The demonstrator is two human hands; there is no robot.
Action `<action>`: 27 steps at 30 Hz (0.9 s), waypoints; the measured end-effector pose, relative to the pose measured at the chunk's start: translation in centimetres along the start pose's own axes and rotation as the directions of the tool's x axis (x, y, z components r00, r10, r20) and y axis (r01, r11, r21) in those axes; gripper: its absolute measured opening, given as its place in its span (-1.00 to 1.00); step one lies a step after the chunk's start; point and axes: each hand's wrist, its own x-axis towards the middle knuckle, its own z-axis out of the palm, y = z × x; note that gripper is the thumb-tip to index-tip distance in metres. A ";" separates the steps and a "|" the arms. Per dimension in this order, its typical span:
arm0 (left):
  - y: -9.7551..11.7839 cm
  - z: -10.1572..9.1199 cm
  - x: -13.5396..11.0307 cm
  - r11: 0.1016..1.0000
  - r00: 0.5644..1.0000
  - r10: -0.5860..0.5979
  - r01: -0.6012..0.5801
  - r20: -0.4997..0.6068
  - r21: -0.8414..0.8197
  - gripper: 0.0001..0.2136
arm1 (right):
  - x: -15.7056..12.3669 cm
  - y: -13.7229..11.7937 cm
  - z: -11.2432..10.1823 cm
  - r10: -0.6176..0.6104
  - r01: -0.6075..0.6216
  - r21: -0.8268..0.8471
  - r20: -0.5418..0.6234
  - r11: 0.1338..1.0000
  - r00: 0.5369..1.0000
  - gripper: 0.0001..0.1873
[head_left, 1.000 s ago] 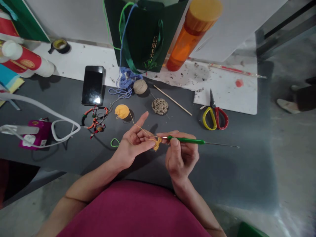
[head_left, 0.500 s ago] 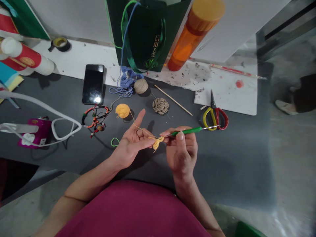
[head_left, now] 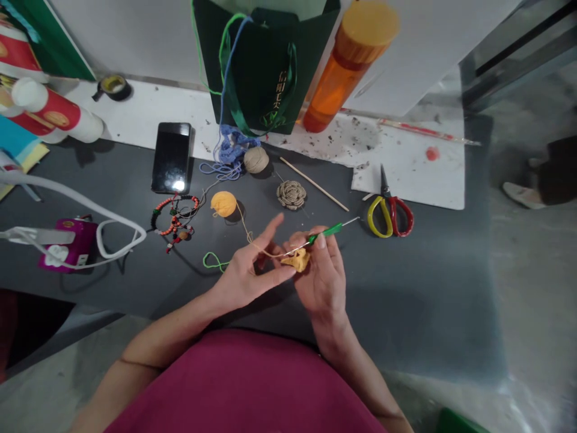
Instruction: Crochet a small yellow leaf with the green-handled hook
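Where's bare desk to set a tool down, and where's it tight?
Best patch: the dark desktop right of the right hand, below the scissors. A smaller one lies between the magenta box and the left hand. Crowded: the row from the phone through the yellow yarn ball to the crochet rosette.

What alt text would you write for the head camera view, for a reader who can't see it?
Two bare hands work over a dark grey table: the right hand holds a green-handled crochet hook at a small yellow crocheted piece, while yarn from a yellow yarn ball runs to the open left hand. Yellow-and-red scissors and a phone lie beyond.
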 end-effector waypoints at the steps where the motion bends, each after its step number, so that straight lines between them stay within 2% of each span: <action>1: 0.5 -0.5 -0.1 0.996 0.997 0.023 -0.029 0.073 0.081 -0.66 | 0.2 -0.1 -0.2 0.006 -0.005 0.031 -0.024 1.000 1.000 -0.82; 2: 1.1 -1.2 -0.3 0.989 0.988 0.038 -0.058 0.148 0.135 -0.75 | 0.5 -0.2 -0.4 0.003 0.000 0.056 -0.053 0.998 0.999 -0.80; 5: 3.1 -4.9 -1.2 0.958 0.947 0.047 -0.132 0.317 0.254 -0.67 | 1.2 -0.9 -1.3 -0.009 0.017 0.111 -0.077 0.994 0.997 -0.73; 8: 4.5 -10.0 -2.5 0.945 0.892 0.117 -0.235 0.437 0.226 -0.75 | 1.6 -1.6 -2.0 -0.038 0.035 0.140 0.013 0.989 0.999 -0.78; 10: 5.0 -13.2 -3.4 0.934 0.850 0.186 -0.309 0.493 0.181 -0.72 | 1.4 -1.8 -2.0 -0.063 0.054 0.152 0.056 0.987 0.996 -0.82; 13: 5.3 -16.0 -4.4 0.891 0.918 0.180 -0.305 0.355 0.337 -0.66 | 0.8 -1.8 -1.2 -0.063 0.053 0.195 0.042 0.979 0.997 -0.86; 14: 5.2 -16.2 -4.5 0.895 0.950 0.146 -0.245 0.275 0.373 -0.61 | 0.6 -1.9 -0.8 -0.044 0.035 0.212 0.038 0.977 0.998 -0.85; 15: 5.1 -16.2 -4.5 0.894 0.927 0.206 -0.309 0.314 0.325 -0.53 | 0.4 -1.9 -0.4 -0.016 0.005 0.233 0.045 0.973 0.999 -0.84; 17: 4.6 -15.8 -4.1 0.908 0.898 0.283 -0.364 0.337 0.206 -0.54 | 0.2 -2.3 0.1 0.070 -0.084 0.285 0.058 0.955 0.996 -0.81; 19: 4.0 -15.3 -3.4 0.903 0.879 0.387 -0.423 0.280 0.078 -0.60 | 0.2 -2.8 0.3 0.137 -0.150 0.357 0.064 0.922 0.989 -0.77; 20: 3.7 -15.2 -3.2 0.902 0.888 0.392 -0.422 0.240 0.088 -0.58 | 0.2 -3.2 0.3 0.157 -0.169 0.387 0.064 0.907 0.986 -0.76; 23: 3.5 -15.1 -3.4 0.914 0.959 0.223 -0.268 0.173 0.304 -0.56 | 0.1 -4.1 0.1 0.171 -0.184 0.410 0.068 0.893 0.983 -0.75; 25: 4.2 -14.9 -4.5 0.853 0.987 0.124 -0.156 0.098 0.498 -0.59 | -0.2 -4.5 0.2 0.167 -0.185 0.388 0.078 0.903 0.983 -0.77; 27: 5.4 -13.9 -5.5 0.599 0.978 0.189 -0.039 -0.094 0.800 -0.57 | -0.6 -4.7 0.5 0.166 -0.190 0.368 0.094 0.910 0.982 -0.79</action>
